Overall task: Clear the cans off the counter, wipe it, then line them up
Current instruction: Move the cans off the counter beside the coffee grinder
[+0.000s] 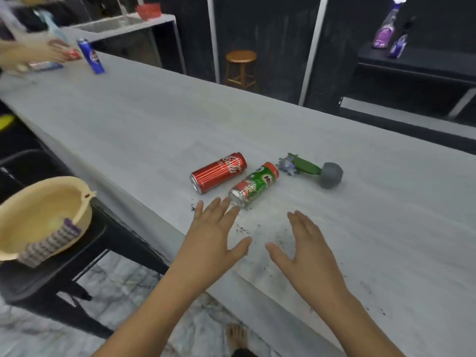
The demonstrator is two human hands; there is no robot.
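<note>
Both hands, left hand [213, 235] and right hand [306, 246], hover wide open, holding nothing; left fingertips near the green can [253, 185] lying beside the red can [219, 172] on the counter [154, 124]. Best grip each can's middle, avoiding the grit [243, 230].

A toppled fake flower in a grey round pot [331, 174] is seen lying on its side. A yellow basin [41, 215] sits on a black stand, wooden stool [241, 67] parked behind, purple spray bottles [386, 29] shelved far right.
</note>
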